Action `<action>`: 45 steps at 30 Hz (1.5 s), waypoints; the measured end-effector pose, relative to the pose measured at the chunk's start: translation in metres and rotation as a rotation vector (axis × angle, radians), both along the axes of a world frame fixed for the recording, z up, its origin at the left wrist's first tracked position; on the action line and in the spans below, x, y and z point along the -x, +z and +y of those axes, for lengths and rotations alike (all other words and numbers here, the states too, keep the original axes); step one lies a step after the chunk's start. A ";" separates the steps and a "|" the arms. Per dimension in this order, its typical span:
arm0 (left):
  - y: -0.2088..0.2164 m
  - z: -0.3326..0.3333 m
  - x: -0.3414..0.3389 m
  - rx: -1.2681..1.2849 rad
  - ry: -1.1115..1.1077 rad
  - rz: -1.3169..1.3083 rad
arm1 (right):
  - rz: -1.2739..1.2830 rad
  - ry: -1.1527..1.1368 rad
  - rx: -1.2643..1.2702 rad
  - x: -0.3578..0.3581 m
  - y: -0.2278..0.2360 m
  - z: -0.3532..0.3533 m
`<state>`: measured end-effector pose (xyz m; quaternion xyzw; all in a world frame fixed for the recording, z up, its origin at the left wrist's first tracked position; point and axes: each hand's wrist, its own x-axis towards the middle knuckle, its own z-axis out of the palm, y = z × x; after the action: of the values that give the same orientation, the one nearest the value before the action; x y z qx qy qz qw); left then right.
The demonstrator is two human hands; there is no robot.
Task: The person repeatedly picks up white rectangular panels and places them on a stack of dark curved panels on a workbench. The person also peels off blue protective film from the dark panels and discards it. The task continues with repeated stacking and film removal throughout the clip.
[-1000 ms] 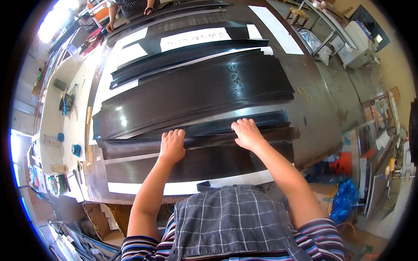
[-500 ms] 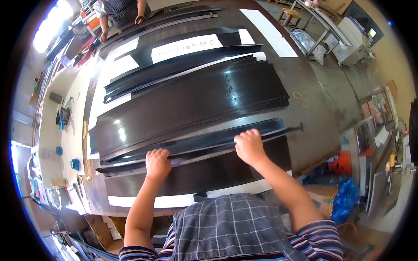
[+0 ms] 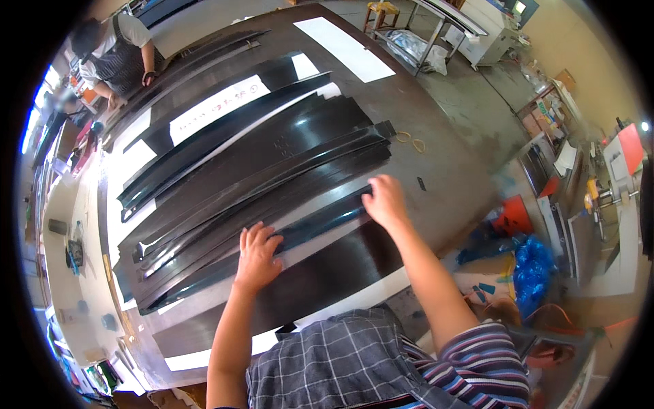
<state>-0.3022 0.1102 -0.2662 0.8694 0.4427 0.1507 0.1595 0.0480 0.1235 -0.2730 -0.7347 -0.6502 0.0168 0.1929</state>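
Both hands press flat, fingers spread, gripping nothing. Left hand (image 3: 257, 255) and right hand (image 3: 385, 200) lie on a long glossy black strip (image 3: 310, 230) running diagonally under the fingertips, atop stacked black sheets (image 3: 272, 170) on the dark worktable (image 3: 436, 163).

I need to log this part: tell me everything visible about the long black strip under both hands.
The long black strip is narrow, glossy and slightly curved, like plastic or laminate. It lies flat on a wider dark sheet, running diagonally beside stacked similar strips. The left hand and right hand press on it, fingers spread.
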 end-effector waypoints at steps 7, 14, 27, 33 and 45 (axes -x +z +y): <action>-0.044 -0.008 -0.015 -0.083 0.119 -0.027 | -0.079 -0.526 0.217 -0.130 -0.012 -0.039; -0.033 -0.011 -0.053 -0.142 0.239 0.015 | -0.059 -0.406 0.285 -0.149 -0.034 -0.008; -0.037 0.015 -0.268 0.066 0.042 -0.002 | -0.018 -0.137 0.154 -0.145 -0.027 0.001; -0.037 0.004 -0.256 0.069 0.112 0.017 | 0.198 0.012 0.118 -0.147 -0.040 0.003; -0.028 -0.005 -0.257 0.053 0.226 -0.030 | 0.378 0.505 0.211 -0.084 -0.004 0.032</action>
<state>-0.0455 0.1054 -0.2945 0.8069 0.5394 0.1692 0.1711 0.1322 0.1557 -0.2769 -0.5501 -0.7591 0.2676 0.2227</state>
